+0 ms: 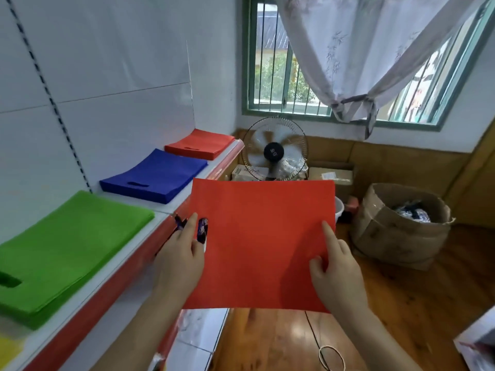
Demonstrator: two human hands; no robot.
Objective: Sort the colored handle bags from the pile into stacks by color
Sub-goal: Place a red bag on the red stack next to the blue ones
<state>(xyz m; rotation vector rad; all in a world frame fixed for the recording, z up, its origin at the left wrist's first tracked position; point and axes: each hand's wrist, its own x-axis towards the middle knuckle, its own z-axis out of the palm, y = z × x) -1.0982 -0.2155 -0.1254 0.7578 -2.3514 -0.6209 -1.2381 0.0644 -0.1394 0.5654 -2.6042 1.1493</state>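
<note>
My left hand [180, 259] and right hand [336, 269] pinch a red bag [262, 236], fingers clamped on its edges; next, I judge, carry it to the far red stack [199, 144].

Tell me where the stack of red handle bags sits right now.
The stack of red handle bags lies at the shelf's far end, beyond the blue stack, near the fan.

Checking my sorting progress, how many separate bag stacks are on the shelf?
3 clearly: flat green fabric bag stack nearest, blue stack mid-shelf, red stack farthest. A yellow corner at the frame's edge may be a fourth.
</note>
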